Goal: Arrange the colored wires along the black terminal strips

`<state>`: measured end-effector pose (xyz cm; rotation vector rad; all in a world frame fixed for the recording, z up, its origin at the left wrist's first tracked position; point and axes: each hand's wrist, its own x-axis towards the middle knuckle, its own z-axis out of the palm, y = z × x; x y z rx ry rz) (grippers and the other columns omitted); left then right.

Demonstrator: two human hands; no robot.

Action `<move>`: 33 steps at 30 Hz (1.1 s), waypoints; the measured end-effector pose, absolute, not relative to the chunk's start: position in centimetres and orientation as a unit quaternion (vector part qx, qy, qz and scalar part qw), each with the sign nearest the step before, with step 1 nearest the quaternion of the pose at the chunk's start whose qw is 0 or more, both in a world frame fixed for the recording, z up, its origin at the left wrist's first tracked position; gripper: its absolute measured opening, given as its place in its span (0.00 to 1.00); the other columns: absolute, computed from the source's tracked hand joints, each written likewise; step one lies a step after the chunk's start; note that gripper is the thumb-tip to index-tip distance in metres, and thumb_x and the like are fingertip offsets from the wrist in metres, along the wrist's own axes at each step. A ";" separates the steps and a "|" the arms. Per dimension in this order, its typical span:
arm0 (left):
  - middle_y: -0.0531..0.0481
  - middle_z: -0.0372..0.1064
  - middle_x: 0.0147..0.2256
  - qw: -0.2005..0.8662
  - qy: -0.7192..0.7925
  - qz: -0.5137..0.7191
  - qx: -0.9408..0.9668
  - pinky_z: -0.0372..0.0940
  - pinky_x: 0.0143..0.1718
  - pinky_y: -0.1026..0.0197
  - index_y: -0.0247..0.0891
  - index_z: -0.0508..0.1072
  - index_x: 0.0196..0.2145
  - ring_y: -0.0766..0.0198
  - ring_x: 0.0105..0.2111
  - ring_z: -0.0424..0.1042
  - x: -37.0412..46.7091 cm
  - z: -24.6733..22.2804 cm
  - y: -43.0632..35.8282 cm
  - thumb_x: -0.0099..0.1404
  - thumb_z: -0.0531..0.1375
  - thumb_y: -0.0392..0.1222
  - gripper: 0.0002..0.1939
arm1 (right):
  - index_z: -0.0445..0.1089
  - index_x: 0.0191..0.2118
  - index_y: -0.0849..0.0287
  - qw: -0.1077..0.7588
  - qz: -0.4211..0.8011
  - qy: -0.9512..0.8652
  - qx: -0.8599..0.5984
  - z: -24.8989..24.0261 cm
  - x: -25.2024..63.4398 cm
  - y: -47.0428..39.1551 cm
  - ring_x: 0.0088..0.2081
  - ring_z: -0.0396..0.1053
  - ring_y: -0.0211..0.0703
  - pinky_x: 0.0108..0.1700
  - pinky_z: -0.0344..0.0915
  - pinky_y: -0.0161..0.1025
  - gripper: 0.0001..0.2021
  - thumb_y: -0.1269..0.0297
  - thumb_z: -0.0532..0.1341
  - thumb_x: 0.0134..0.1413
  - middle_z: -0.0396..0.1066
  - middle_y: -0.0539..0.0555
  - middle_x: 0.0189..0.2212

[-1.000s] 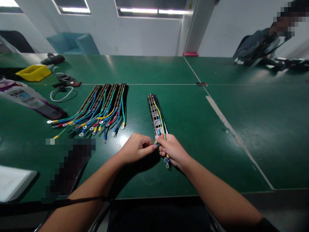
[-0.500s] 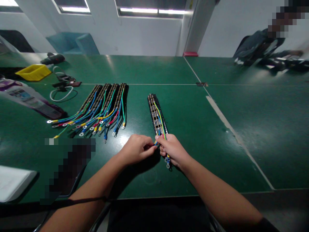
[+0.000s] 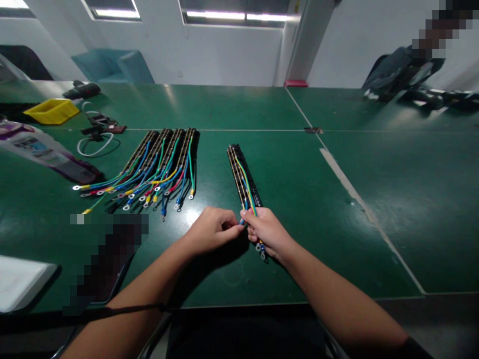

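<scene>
In front of me on the green table lies a long black terminal block [image 3: 234,172] with metal contacts along it. Insulated wires [image 3: 248,187] in blue, green and yellow run down it toward me. My right hand [image 3: 272,233] is closed around these wires at the near end; their ring terminals [image 3: 262,254] stick out below the fingers. Thumb and fingertips of my left hand [image 3: 214,230] pinch a blue wire [image 3: 242,222] just beside my right thumb. The fingers cover the block's near end.
To the left, several wired terminal blocks [image 3: 164,149] lie side by side, ring ends toward me. Beyond them are a plastic bottle [image 3: 45,152], a yellow bin [image 3: 54,110] and a white cable [image 3: 98,152]. A phone-like dark object [image 3: 108,269] lies near my left forearm. Another person [image 3: 407,70] sits far right.
The terminal block has tilted slightly, its far end shifting a little left. The ring terminals below my right hand have moved slightly right. Both hands keep nearly the same place.
</scene>
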<state>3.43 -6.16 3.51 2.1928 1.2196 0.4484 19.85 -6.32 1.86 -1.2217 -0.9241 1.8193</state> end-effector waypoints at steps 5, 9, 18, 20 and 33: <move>0.55 0.65 0.20 0.288 0.435 0.158 0.838 0.48 0.25 0.66 0.34 0.71 0.26 0.71 0.21 0.60 3.4 3.8 -6.1 0.66 0.53 0.45 0.16 | 0.54 0.28 0.57 0.379 0.712 -0.366 -0.464 1.7 19.8 -6.4 0.13 0.45 0.26 0.14 0.47 0.27 0.16 0.56 0.62 0.50 0.47 0.38 0.13; 0.55 0.63 0.20 0.315 0.423 0.157 0.835 0.48 0.24 0.67 0.33 0.69 0.25 0.71 0.21 0.59 3.3 3.8 -5.9 0.67 0.51 0.46 0.17 | 0.55 0.28 0.57 0.383 0.704 -0.371 -0.469 1.8 19.7 -6.5 0.13 0.47 0.27 0.14 0.50 0.28 0.15 0.56 0.62 0.50 0.48 0.38 0.13; 0.55 0.64 0.22 0.339 0.425 0.166 0.823 0.50 0.26 0.67 0.33 0.71 0.27 0.71 0.22 0.60 3.3 3.5 -5.8 0.67 0.52 0.46 0.17 | 0.57 0.28 0.57 0.396 0.675 -0.374 -0.498 1.7 19.6 -6.6 0.12 0.46 0.28 0.13 0.47 0.27 0.13 0.55 0.60 0.52 0.48 0.38 0.11; 0.54 0.65 0.22 0.343 0.425 0.169 0.820 0.51 0.27 0.67 0.33 0.71 0.27 0.70 0.23 0.60 3.3 3.4 -5.8 0.67 0.52 0.46 0.16 | 0.57 0.28 0.57 0.401 0.664 -0.382 -0.502 1.5 19.6 -6.6 0.12 0.46 0.28 0.13 0.45 0.28 0.14 0.54 0.59 0.52 0.48 0.39 0.11; 0.55 0.60 0.21 0.523 0.409 0.185 0.724 0.54 0.25 0.68 0.32 0.67 0.24 0.71 0.22 0.58 3.3 3.5 -5.5 0.67 0.50 0.49 0.20 | 0.57 0.28 0.57 0.429 0.669 -0.363 -0.487 1.1 19.3 -6.8 0.13 0.44 0.28 0.14 0.46 0.28 0.15 0.53 0.60 0.51 0.47 0.38 0.13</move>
